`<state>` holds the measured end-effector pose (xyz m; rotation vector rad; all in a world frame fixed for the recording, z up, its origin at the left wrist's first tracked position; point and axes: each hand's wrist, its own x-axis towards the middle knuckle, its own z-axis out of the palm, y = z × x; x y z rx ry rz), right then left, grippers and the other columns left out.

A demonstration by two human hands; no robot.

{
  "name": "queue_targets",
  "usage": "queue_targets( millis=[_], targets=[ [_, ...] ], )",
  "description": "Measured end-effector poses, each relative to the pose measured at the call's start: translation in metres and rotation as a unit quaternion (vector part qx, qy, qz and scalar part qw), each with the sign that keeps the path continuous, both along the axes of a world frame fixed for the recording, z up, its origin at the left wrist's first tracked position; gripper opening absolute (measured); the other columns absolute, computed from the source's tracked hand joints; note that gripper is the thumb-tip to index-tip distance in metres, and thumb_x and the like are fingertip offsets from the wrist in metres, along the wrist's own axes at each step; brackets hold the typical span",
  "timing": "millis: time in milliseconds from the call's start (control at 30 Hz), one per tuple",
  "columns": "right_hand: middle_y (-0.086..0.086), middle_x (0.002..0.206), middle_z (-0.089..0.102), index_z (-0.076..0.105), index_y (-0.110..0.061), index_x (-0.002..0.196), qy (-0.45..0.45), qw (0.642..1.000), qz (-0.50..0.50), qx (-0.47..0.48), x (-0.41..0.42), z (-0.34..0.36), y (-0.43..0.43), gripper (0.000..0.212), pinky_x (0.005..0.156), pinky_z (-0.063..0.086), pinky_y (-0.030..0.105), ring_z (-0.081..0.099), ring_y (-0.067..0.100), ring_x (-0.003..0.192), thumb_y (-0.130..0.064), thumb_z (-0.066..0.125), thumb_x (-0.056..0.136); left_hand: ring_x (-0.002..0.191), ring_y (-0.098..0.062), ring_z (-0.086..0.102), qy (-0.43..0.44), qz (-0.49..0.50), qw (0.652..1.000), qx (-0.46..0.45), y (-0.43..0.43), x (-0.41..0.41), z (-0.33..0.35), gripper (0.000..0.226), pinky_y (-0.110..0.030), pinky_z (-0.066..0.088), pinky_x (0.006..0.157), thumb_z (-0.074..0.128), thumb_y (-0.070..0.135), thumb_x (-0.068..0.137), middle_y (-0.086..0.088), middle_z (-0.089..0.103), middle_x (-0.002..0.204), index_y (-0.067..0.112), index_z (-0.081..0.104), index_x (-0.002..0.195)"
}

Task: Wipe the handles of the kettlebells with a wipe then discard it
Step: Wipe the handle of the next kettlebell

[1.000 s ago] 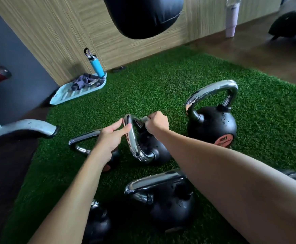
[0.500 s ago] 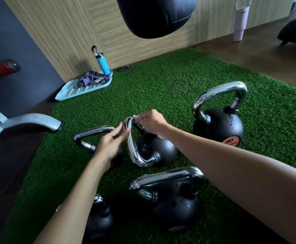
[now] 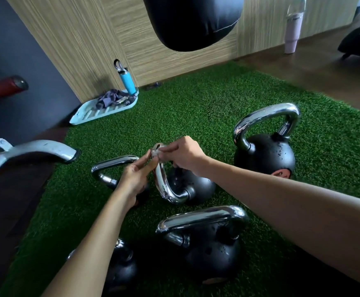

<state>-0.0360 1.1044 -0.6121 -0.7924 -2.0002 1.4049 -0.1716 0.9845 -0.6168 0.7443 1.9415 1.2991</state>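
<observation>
**Both hands on the middle handle, wipe at its top bend**

Head view, looking down at the turf. The right hand (image 3: 185, 156) comes in from the right, fingers curled tight, pinching a small whitish wipe (image 3: 157, 151) against the top bend of the curved chrome handle (image 3: 164, 186). The left hand (image 3: 135, 179) meets it from the near left, thumb and forefinger closed on that same bend, just beside the wipe. Whether those fingertips also catch the wipe, I cannot tell.

That handle belongs to the black middle kettlebell (image 3: 196, 186), tipped over with its handle pointing left.

Around it on the green artificial turf (image 3: 196, 108):
- Just left, partly behind the left hand, lies a second chrome-handled kettlebell (image 3: 114, 162).
- Far right, a big black kettlebell (image 3: 264, 156) stands upright.
- Near centre sits a broad black kettlebell (image 3: 213, 251), and a small one (image 3: 121, 269) is half hidden under the left forearm.

Far left, a pale blue tray (image 3: 84, 117) carries a grey cloth (image 3: 108, 99) and a blue bottle (image 3: 128, 81). A black punching bag (image 3: 192, 22) hangs above, and a grey metal bar (image 3: 35, 148) juts in from the left.

The wipe looks bunched and tiny, mostly covered by fingers.
</observation>
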Motion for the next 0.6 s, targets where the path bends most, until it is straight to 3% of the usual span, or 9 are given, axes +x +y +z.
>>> queue_targets(
  millis=[67, 167, 233, 300, 367, 400, 433, 533, 600],
  targets=[
    [-0.004, 0.066, 0.071, 0.081, -0.014, 0.092, -0.019, 0.999, 0.027, 0.013, 0.009, -0.006, -0.012, 0.019, 0.041, 0.038, 0.014, 0.05, 0.001, 0.042, -0.028, 0.083, 0.08, 0.063, -0.012, 0.039, -0.009, -0.002, 1.0, 0.0, -0.002, 0.0, -0.001, 0.069, -0.019, 0.027, 0.038, 0.079, 0.065, 0.058, 0.021, 0.076, 0.106, 0.056, 0.063, 0.125],
    [0.002, 0.069, 0.075, 0.081, -0.012, 0.085, -0.032, 0.999, 0.013, 0.017, 0.015, -0.005, -0.019, 0.018, 0.04, 0.042, 0.017, 0.053, 0.007, 0.044, -0.029, 0.085, 0.078, 0.056, -0.011, 0.04, -0.022, -0.005, 1.0, 0.019, -0.004, -0.001, -0.005, 0.071, -0.022, 0.024, 0.04, 0.081, 0.064, 0.056, 0.002, 0.072, 0.126, 0.054, 0.064, 0.124],
    [0.0, 0.07, 0.073, 0.079, -0.012, 0.085, -0.035, 0.999, -0.016, 0.028, 0.012, 0.003, -0.015, 0.017, 0.042, 0.045, 0.019, 0.054, 0.007, 0.046, -0.026, 0.085, 0.077, 0.052, -0.007, 0.035, -0.015, -0.011, 1.0, 0.018, -0.001, 0.001, -0.003, 0.064, -0.023, 0.025, 0.043, 0.079, 0.063, 0.062, 0.004, 0.069, 0.13, 0.054, 0.065, 0.123],
    [-0.001, 0.068, 0.072, 0.078, -0.012, 0.083, -0.028, 0.999, -0.031, 0.01, 0.012, 0.008, -0.011, 0.015, 0.042, 0.046, 0.019, 0.055, 0.007, 0.045, -0.022, 0.086, 0.077, 0.061, -0.008, 0.04, -0.008, -0.012, 1.0, 0.012, 0.004, 0.006, 0.001, 0.066, -0.024, 0.03, 0.048, 0.077, 0.068, 0.061, 0.008, 0.069, 0.13, 0.056, 0.064, 0.124],
    [0.0, 0.064, 0.072, 0.078, -0.01, 0.08, -0.028, 1.0, -0.008, -0.005, 0.017, 0.003, -0.012, 0.019, 0.04, 0.046, 0.02, 0.055, 0.007, 0.042, -0.026, 0.087, 0.076, 0.093, -0.013, 0.056, -0.001, 0.0, 1.0, 0.008, 0.01, 0.006, 0.002, 0.079, -0.031, 0.05, 0.069, 0.078, 0.077, 0.049, 0.007, 0.066, 0.134, 0.056, 0.063, 0.123],
    [0.001, 0.063, 0.073, 0.078, -0.01, 0.079, -0.036, 0.999, 0.007, -0.006, 0.021, -0.002, -0.015, 0.021, 0.041, 0.047, 0.021, 0.057, 0.008, 0.042, -0.028, 0.087, 0.075, 0.113, -0.018, 0.059, 0.003, 0.008, 1.0, 0.006, 0.013, 0.006, 0.002, 0.082, -0.042, 0.054, 0.091, 0.08, 0.08, 0.043, 0.006, 0.064, 0.138, 0.058, 0.064, 0.121],
    [0.001, 0.064, 0.074, 0.078, -0.01, 0.078, -0.049, 0.999, 0.018, 0.0, 0.025, -0.007, -0.018, 0.022, 0.042, 0.05, 0.025, 0.059, 0.009, 0.044, -0.03, 0.087, 0.075, 0.123, -0.022, 0.058, 0.011, 0.012, 1.0, -0.001, 0.015, 0.005, 0.001, 0.081, -0.049, 0.048, 0.104, 0.082, 0.081, 0.041, 0.006, 0.062, 0.14, 0.059, 0.065, 0.118],
    [-0.003, 0.066, 0.075, 0.079, -0.012, 0.078, -0.104, 0.992, 0.02, 0.066, 0.034, -0.011, -0.024, 0.021, 0.056, 0.061, 0.031, 0.07, 0.013, 0.056, -0.03, 0.088, 0.073, 0.129, -0.019, 0.053, 0.027, 0.02, 0.999, -0.004, 0.018, 0.005, 0.003, 0.068, -0.049, 0.041, 0.112, 0.08, 0.074, 0.05, 0.011, 0.061, 0.139, 0.058, 0.066, 0.115],
    [-0.002, 0.067, 0.075, 0.079, -0.011, 0.079, -0.104, 0.99, 0.022, 0.087, 0.034, -0.006, -0.024, 0.019, 0.061, 0.063, 0.032, 0.075, 0.018, 0.063, -0.026, 0.088, 0.074, 0.129, -0.018, 0.053, 0.032, 0.026, 0.999, -0.009, 0.02, 0.004, 0.002, 0.073, -0.049, 0.041, 0.113, 0.08, 0.076, 0.047, 0.012, 0.06, 0.14, 0.057, 0.066, 0.116]
  ],
)
